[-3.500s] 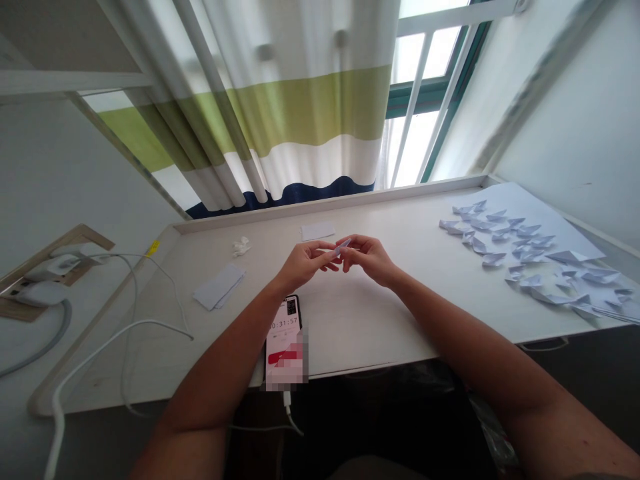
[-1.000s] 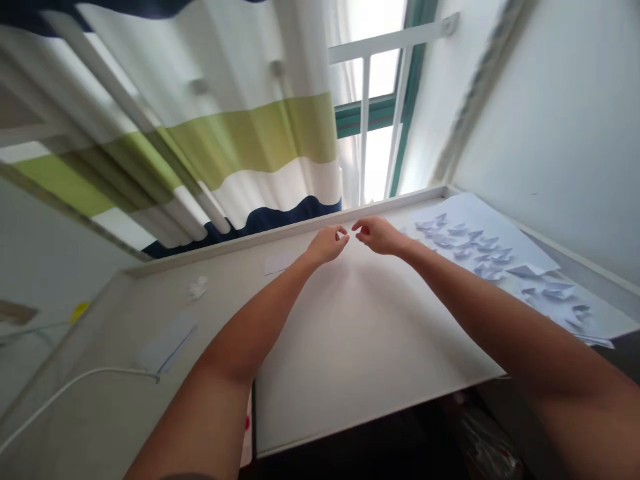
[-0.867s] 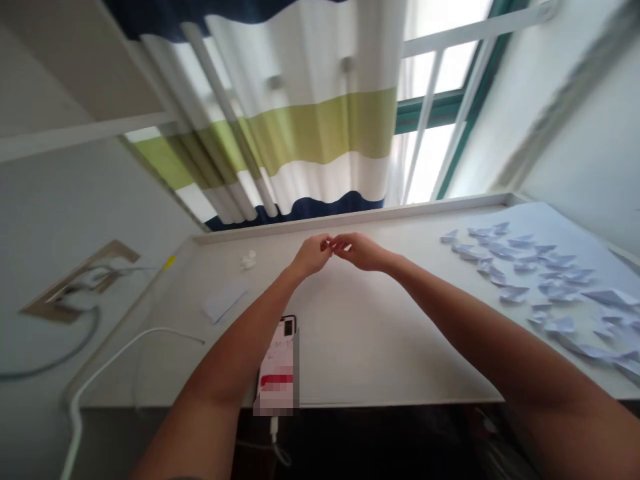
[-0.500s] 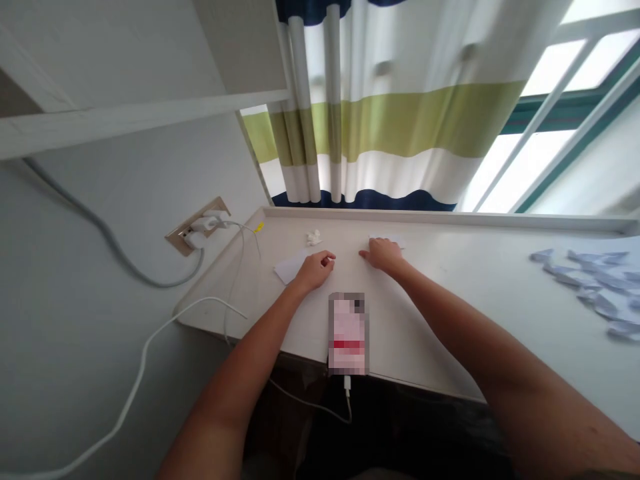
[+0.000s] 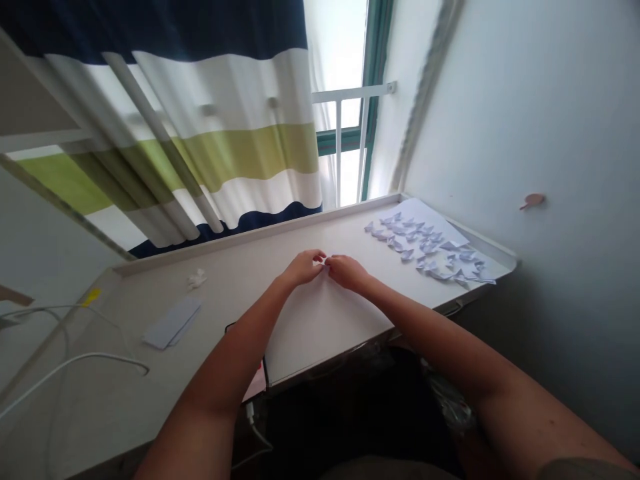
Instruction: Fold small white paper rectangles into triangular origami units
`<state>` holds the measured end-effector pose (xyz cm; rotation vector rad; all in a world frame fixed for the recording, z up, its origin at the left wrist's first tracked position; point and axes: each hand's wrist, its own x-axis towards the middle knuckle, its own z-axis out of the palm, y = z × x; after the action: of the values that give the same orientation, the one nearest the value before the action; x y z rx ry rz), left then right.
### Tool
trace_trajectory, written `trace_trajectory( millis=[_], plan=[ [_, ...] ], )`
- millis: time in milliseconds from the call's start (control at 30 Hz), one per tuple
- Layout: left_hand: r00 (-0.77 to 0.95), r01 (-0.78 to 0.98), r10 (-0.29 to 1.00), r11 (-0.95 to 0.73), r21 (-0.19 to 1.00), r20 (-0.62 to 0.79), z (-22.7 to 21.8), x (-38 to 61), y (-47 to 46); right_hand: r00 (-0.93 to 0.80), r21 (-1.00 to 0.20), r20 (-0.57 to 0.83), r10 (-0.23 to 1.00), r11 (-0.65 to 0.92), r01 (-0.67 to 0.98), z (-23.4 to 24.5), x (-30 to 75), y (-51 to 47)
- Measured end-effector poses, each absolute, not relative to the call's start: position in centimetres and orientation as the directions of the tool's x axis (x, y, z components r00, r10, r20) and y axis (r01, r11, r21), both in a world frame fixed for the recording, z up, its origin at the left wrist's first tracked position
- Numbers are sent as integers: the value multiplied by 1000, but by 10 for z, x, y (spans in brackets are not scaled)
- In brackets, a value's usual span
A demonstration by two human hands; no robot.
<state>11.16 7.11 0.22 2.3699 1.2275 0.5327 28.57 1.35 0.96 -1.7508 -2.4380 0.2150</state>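
Note:
My left hand [image 5: 303, 266] and my right hand [image 5: 346, 271] meet fingertip to fingertip over the middle of the white desk [image 5: 320, 320]. Both pinch a small white piece of paper [image 5: 325, 262] between them, mostly hidden by the fingers. Several small folded white paper pieces [image 5: 425, 245] lie spread on a white sheet at the desk's far right. A small stack of white paper slips [image 5: 171, 323] lies on the left of the desk.
A crumpled white scrap [image 5: 197, 279] sits near the desk's back edge. A phone [image 5: 253, 383] lies at the front edge under my left forearm, its cable hanging below. White cables [image 5: 65, 363] run across the left. A striped curtain [image 5: 200, 147] hangs behind.
Half a second ago my hands were apart, resting on the desk near the paper slips. They have come together on a small paper piece, and my view has swung right.

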Motion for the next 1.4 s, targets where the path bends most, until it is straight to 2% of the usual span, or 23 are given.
trace_trajectory(
  millis=[100, 200, 300, 433, 600, 900, 1033, 1200, 1333, 1400],
  plan=[
    [591, 673, 796, -574, 466, 127, 3, 121, 60, -360, -231, 58, 931, 363, 903, 8, 292, 8],
    [563, 756, 822, -554, 348, 83, 3, 103, 49, -457, -268, 91, 885, 464, 844, 2, 276, 11],
    [411, 883, 910, -411, 226, 50, 6, 63, 36, -571, -285, 123, 812, 580, 763, -4, 239, 21],
    [183, 974, 982, -187, 129, 46, 17, 3, 19, -672, -273, 165, 722, 688, 672, -7, 178, 34],
    [89, 994, 995, -91, 62, 45, 20, -33, 17, -712, -222, 151, 686, 725, 652, -11, 147, 49],
    [114, 992, 990, -118, 41, 78, 0, -26, 70, -610, -189, 121, 783, 621, 760, -24, 175, 76],
    [119, 990, 989, -125, 66, 92, 7, -39, 78, -562, -277, 160, 812, 583, 764, -20, 163, 82],
    [164, 972, 971, -189, 141, 173, 20, -50, 65, -574, -418, 207, 792, 602, 680, -13, 145, 86],
    [54, 981, 986, -81, 173, 156, 21, -52, 55, -585, -567, 152, 796, 555, 608, -16, 119, 88],
    [-10, 987, 989, -14, 158, 149, 20, -56, 50, -583, -587, 131, 802, 536, 606, -18, 101, 88]
  ],
)
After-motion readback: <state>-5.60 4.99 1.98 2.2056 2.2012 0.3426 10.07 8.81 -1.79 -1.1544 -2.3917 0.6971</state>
